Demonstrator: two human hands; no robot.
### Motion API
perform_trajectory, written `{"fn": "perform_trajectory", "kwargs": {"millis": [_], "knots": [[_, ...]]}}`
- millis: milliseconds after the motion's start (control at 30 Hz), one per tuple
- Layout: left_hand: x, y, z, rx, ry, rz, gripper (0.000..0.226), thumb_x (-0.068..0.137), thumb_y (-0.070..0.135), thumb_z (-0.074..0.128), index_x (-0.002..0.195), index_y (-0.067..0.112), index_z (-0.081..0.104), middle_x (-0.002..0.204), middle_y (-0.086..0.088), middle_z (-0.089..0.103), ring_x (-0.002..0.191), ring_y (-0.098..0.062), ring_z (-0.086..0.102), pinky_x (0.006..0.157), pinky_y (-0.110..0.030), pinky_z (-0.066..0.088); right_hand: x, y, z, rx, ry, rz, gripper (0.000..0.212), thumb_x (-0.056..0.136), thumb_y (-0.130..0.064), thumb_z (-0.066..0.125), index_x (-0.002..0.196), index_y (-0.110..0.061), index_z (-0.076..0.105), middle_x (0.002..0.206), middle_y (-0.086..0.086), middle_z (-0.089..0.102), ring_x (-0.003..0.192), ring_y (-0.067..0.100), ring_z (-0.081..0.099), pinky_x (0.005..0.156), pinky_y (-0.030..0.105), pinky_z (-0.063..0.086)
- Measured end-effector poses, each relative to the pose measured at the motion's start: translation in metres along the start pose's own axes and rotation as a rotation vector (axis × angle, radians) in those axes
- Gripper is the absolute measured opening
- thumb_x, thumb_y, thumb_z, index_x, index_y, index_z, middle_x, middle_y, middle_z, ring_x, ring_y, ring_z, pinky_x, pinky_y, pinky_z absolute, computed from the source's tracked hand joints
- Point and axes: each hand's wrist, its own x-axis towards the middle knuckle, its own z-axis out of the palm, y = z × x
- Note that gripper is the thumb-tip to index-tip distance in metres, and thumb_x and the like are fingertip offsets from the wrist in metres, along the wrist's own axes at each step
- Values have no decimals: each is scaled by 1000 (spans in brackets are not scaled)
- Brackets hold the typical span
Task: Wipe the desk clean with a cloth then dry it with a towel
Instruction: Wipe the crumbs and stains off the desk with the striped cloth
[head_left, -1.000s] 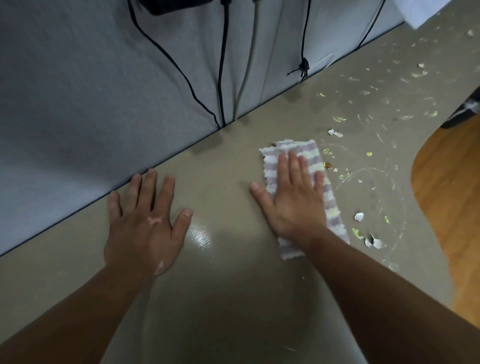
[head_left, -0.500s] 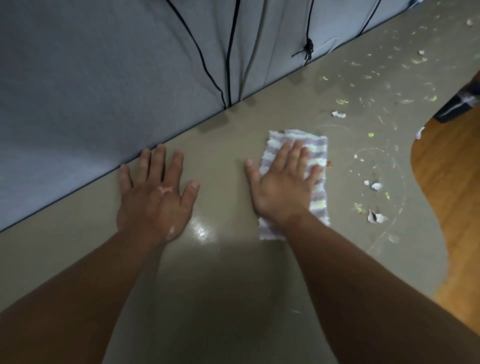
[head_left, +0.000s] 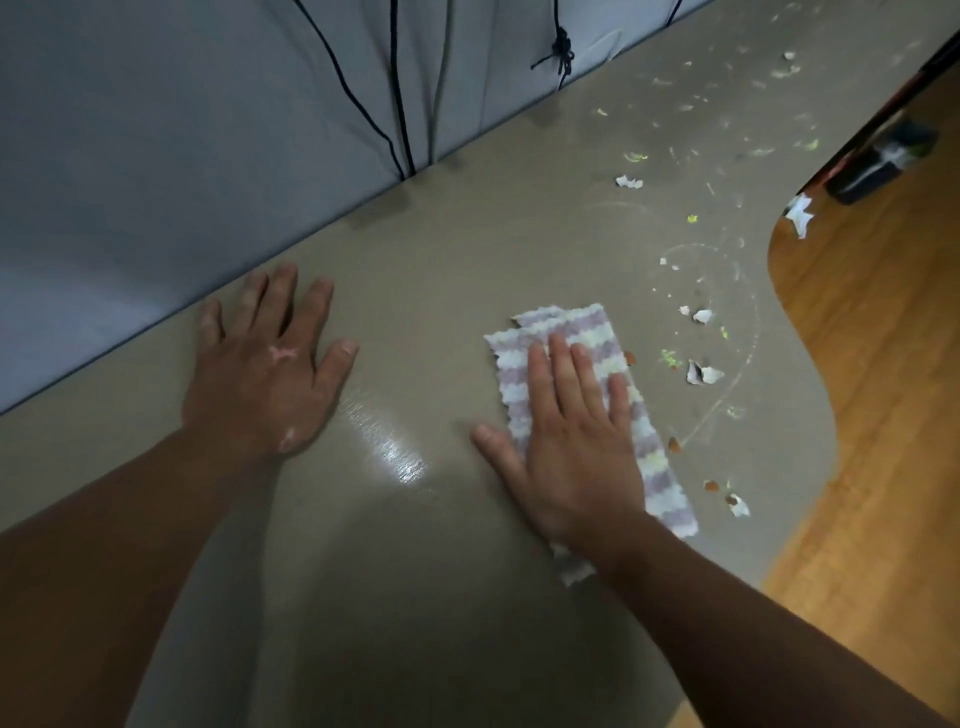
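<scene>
Head view: right grip (head_left: 569, 447) lies flat, fingers spread, pressing the striped cloth (head_left: 597, 358) onto the desk (head_left: 441, 291); left grip (head_left: 265, 374) rests flat, empty. Scraps (head_left: 702, 373) lie just right of the cloth.

cloth (head_left: 582, 353) mid hidden under r. hand (head_left: 571, 447)

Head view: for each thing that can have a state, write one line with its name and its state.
Desk: wet sheen near middle, littered on the right.
Cloth: folded, flat, pressed under right hand.
Right hand: open, palm down on cloth.
Left hand: open, flat on desk.
Scraps: scattered, not yet wiped.
Cables: hanging behind desk.
</scene>
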Motion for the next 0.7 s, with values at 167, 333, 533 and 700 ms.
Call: {"fn": "perform_trajectory", "kwargs": {"millis": [167,333,533,700], "knots": [[5,-1,1,43,-9,-3,72,98,65,10,160,30,18,170,-8,15,157,-31,11,122,-62,16,45,64,-17,-20,-4,117,100,91,-84,7,166,-18,-2,174,1,-6,160,20,-8,128,50,-3],[7,1,2,45,5,-17,71,98,66,9,159,31,17,170,-7,15,157,-30,10,122,-62,16,83,93,-24,19,-1,268,100,93,-84,13,166,-16,-2,174,3,-3,160,21,-7,128,54,-2],[8,3,4,33,-8,-42,73,97,69,4,161,35,9,172,-4,8,158,-26,3,124,-60,9,91,40,-19,85,1,471,102,96,-79,16,164,-5,-4,173,14,-6,159,30,-10,125,62,-5],[8,4,4,35,-71,-70,70,99,68,5,161,37,2,173,0,-2,159,-23,-6,125,-57,2,34,-24,-2,71,20,258,101,96,-79,13,164,-5,-2,173,15,-5,159,32,-8,125,58,-7]]}}
